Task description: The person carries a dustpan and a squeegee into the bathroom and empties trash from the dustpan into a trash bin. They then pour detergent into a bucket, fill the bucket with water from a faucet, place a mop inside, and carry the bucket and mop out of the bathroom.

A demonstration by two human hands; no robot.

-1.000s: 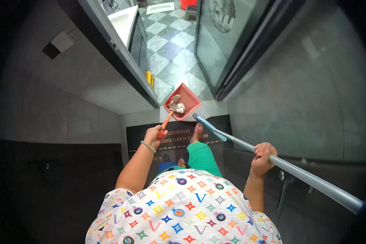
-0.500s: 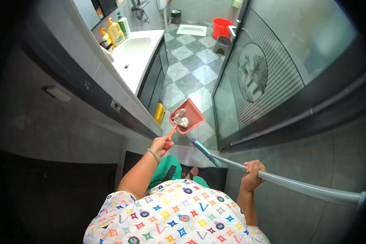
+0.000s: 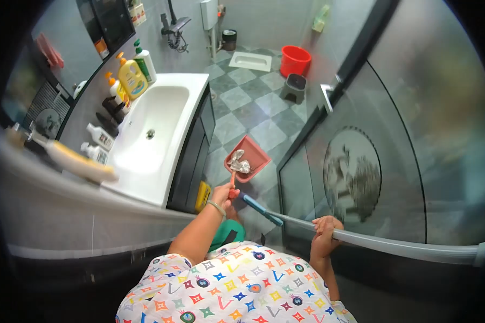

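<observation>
My left hand (image 3: 223,195) is wrapped round the short handle of a pink-red dustpan (image 3: 257,155), held out over the tiled floor. Crumpled whitish waste (image 3: 243,166), perhaps tissue or wrappers, lies in the pan near its handle. On the right, my right hand (image 3: 325,234) grips the grey pole of a long-handled floor squeegee (image 3: 404,246). Its slim blue head slants up to the left, with the far end close by my left hand. The head's working edge cannot be made out clearly.
A white washbasin (image 3: 196,81) with several pump bottles stands left. Right is a dark-framed glass door (image 3: 382,161). Farther in are a grey stool (image 3: 293,89), a red bucket (image 3: 295,60), a squat toilet (image 3: 250,61) and a bin (image 3: 229,39). Something yellow (image 3: 202,195) sits beside the cabinet.
I have moved forward through the doorway, so more of the basin and mirror shows. Both hands keep their holds. The squeegee head has come closer to my left hand.
</observation>
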